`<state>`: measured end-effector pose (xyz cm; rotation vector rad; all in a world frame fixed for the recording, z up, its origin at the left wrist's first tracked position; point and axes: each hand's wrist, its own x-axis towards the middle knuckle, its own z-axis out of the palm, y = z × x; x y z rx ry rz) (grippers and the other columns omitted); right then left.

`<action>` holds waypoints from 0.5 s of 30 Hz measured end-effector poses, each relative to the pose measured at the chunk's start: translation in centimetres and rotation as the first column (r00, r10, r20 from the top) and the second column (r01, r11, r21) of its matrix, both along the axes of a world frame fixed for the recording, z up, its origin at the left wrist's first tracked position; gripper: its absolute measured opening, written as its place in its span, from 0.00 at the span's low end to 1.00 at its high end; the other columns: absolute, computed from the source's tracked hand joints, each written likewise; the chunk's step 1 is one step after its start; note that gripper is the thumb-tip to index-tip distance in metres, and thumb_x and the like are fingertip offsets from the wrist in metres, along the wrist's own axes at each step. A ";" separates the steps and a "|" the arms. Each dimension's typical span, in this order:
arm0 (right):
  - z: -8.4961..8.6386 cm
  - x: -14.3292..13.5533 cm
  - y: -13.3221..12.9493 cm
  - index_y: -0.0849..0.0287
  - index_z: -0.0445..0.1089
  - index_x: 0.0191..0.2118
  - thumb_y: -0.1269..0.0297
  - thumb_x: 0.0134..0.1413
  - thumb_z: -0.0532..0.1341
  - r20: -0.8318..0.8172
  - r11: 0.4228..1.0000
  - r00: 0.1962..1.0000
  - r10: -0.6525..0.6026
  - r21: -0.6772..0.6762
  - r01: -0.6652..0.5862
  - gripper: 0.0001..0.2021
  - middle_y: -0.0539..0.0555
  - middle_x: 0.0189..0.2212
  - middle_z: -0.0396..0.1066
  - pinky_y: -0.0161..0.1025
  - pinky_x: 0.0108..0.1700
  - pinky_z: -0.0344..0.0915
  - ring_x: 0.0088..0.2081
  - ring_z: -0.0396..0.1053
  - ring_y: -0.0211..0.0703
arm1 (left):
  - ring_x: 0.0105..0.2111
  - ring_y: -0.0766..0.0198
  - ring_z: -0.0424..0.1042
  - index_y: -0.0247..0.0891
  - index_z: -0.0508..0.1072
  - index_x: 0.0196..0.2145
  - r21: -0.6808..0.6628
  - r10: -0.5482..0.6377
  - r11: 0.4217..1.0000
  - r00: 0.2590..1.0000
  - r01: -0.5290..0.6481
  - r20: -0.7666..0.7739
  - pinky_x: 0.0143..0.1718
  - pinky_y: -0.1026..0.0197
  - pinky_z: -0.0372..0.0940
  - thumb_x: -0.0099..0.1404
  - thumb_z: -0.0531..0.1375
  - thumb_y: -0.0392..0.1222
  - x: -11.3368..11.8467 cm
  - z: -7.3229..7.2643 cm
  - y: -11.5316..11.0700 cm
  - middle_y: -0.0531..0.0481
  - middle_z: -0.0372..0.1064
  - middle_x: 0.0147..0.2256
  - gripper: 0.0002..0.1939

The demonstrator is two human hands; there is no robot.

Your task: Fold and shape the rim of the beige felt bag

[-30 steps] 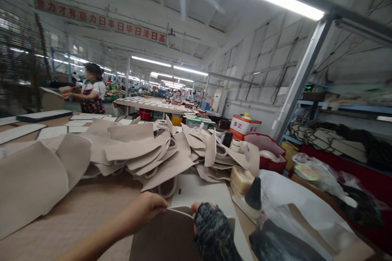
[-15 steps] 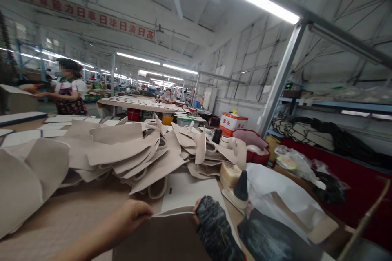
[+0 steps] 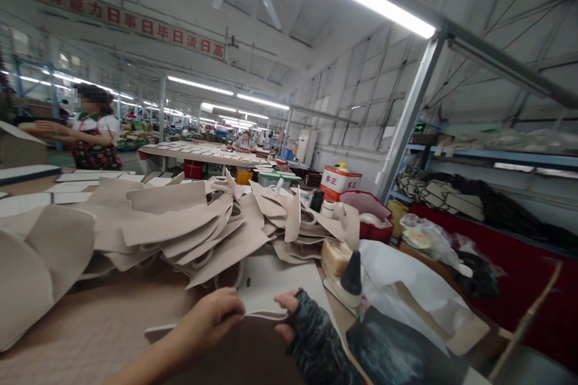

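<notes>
Both hands pinch the top edge of a dark brown flat leather panel [image 3: 235, 349] low over the worktop [image 3: 90, 325]: left hand [image 3: 212, 319] fingers closed on it, gloved right hand [image 3: 307, 331] beside.

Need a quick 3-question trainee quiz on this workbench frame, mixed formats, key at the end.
1. True or false: both hands grip the top edge of the brown panel.
2. Which hand wears a dark patterned glove: A left hand, B right hand, C neither?
3. Fill in: the black cone stands to the ___ of the beige cut pieces.

Key: 1 true; 2 B; 3 right.
</notes>
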<state>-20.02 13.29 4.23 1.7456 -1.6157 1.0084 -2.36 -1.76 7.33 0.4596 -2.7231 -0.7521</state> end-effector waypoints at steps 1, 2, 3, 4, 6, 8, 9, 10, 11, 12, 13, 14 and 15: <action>0.1 -0.2 0.3 0.57 0.63 0.48 0.62 0.58 0.50 0.070 0.999 0.997 0.038 -0.005 -0.038 0.14 0.55 0.37 0.73 0.34 0.39 0.71 0.37 0.72 0.40 | 0.32 0.66 0.67 0.36 0.72 0.29 -0.001 0.006 1.000 1.000 -0.006 -0.006 0.35 0.67 0.60 0.62 0.51 0.37 0.2 0.1 -0.1 0.50 0.67 0.30 0.10; -0.1 -0.5 0.6 0.57 0.61 0.50 0.61 0.57 0.53 0.127 0.999 0.991 0.053 -0.002 -0.053 0.16 0.55 0.39 0.73 0.34 0.40 0.70 0.40 0.72 0.40 | 0.32 0.66 0.67 0.36 0.71 0.29 0.009 0.009 1.000 1.000 -0.009 -0.008 0.35 0.67 0.60 0.62 0.51 0.38 0.4 0.2 -0.1 0.51 0.67 0.30 0.10; -0.5 -0.8 0.8 0.56 0.61 0.50 0.61 0.56 0.55 0.165 0.999 0.985 0.049 0.002 -0.050 0.16 0.55 0.40 0.73 0.33 0.41 0.70 0.41 0.72 0.40 | 0.31 0.66 0.66 0.36 0.71 0.29 0.028 0.009 1.000 1.000 -0.009 -0.006 0.35 0.67 0.60 0.61 0.51 0.38 0.6 0.3 -0.2 0.51 0.67 0.30 0.10; -1.0 -1.1 0.8 0.55 0.63 0.49 0.61 0.55 0.56 0.204 0.999 0.978 0.037 0.004 -0.038 0.15 0.54 0.39 0.74 0.34 0.41 0.70 0.40 0.72 0.41 | 0.31 0.66 0.66 0.36 0.71 0.29 0.047 0.006 0.999 1.000 -0.006 -0.001 0.34 0.67 0.60 0.61 0.52 0.38 0.8 0.4 -0.3 0.51 0.67 0.30 0.09; -2.0 -1.3 0.7 0.55 0.67 0.42 0.60 0.54 0.56 0.310 0.999 0.950 0.032 0.003 -0.034 0.10 0.53 0.35 0.74 0.34 0.40 0.70 0.38 0.73 0.41 | 0.31 0.66 0.66 0.37 0.72 0.29 0.079 -0.014 0.997 1.000 0.013 0.012 0.34 0.68 0.59 0.61 0.52 0.38 0.9 0.5 -0.5 0.52 0.67 0.29 0.09; -2.4 -1.1 0.3 0.55 0.67 0.36 0.60 0.55 0.55 0.440 0.998 0.896 0.054 0.016 -0.068 0.07 0.51 0.30 0.73 0.34 0.37 0.70 0.33 0.72 0.40 | 0.31 0.67 0.67 0.36 0.73 0.30 0.103 -0.044 0.994 0.999 0.041 0.028 0.33 0.68 0.59 0.61 0.53 0.39 0.8 0.4 -0.4 0.52 0.67 0.30 0.10; -2.3 -0.9 0.1 0.56 0.67 0.34 0.59 0.56 0.54 0.487 0.996 0.871 0.059 0.031 -0.085 0.08 0.51 0.28 0.71 0.33 0.36 0.69 0.32 0.71 0.39 | 0.31 0.67 0.67 0.36 0.74 0.30 0.112 -0.062 0.992 0.998 0.057 0.034 0.33 0.69 0.59 0.61 0.53 0.39 0.6 0.3 -0.3 0.51 0.67 0.30 0.10; -2.0 -0.7 0.0 0.56 0.67 0.33 0.59 0.57 0.53 0.517 0.994 0.854 0.056 0.050 -0.096 0.09 0.50 0.27 0.71 0.33 0.35 0.69 0.31 0.70 0.39 | 0.30 0.67 0.67 0.36 0.74 0.30 0.121 -0.076 0.990 0.996 0.071 0.036 0.32 0.69 0.59 0.61 0.53 0.39 0.3 0.2 -0.1 0.51 0.67 0.30 0.11; -1.7 -0.5 -0.2 0.56 0.66 0.32 0.58 0.57 0.53 0.531 0.993 0.846 0.052 0.064 -0.101 0.10 0.50 0.26 0.70 0.33 0.34 0.69 0.31 0.70 0.39 | 0.30 0.67 0.67 0.36 0.75 0.30 0.129 -0.088 0.988 0.996 0.083 0.033 0.32 0.69 0.59 0.61 0.53 0.40 0.1 0.1 0.1 0.51 0.67 0.30 0.11; -1.4 -0.3 -0.3 0.56 0.66 0.31 0.57 0.57 0.53 0.533 0.992 0.845 0.048 0.073 -0.102 0.10 0.50 0.26 0.69 0.33 0.34 0.68 0.30 0.70 0.39 | 0.30 0.67 0.67 0.36 0.75 0.30 0.132 -0.097 0.987 0.995 0.093 0.022 0.32 0.69 0.59 0.61 0.54 0.40 -0.3 -0.1 0.3 0.51 0.67 0.30 0.11; -1.1 -0.1 -0.3 0.56 0.66 0.31 0.57 0.58 0.52 0.528 0.991 0.848 0.044 0.082 -0.103 0.11 0.50 0.26 0.69 0.33 0.33 0.68 0.30 0.69 0.39 | 0.30 0.67 0.67 0.36 0.75 0.30 0.133 -0.102 0.986 0.995 0.101 0.003 0.32 0.69 0.60 0.61 0.54 0.40 -0.6 -0.1 0.5 0.51 0.67 0.29 0.11; -0.9 0.0 -0.4 0.56 0.66 0.31 0.57 0.58 0.52 0.521 0.990 0.853 0.044 0.090 -0.106 0.11 0.49 0.26 0.69 0.34 0.33 0.68 0.30 0.69 0.38 | 0.30 0.67 0.67 0.35 0.75 0.30 0.135 -0.104 0.985 0.994 0.106 -0.020 0.32 0.69 0.60 0.61 0.54 0.40 -0.9 -0.2 0.7 0.50 0.67 0.29 0.11; -0.8 0.1 -0.4 0.57 0.66 0.31 0.57 0.59 0.51 0.512 0.990 0.858 0.040 0.096 -0.103 0.12 0.49 0.26 0.69 0.35 0.33 0.68 0.30 0.69 0.38 | 0.30 0.67 0.67 0.35 0.75 0.30 0.134 -0.103 0.985 0.994 0.109 -0.045 0.32 0.69 0.60 0.61 0.53 0.40 -1.2 -0.2 0.9 0.50 0.67 0.29 0.11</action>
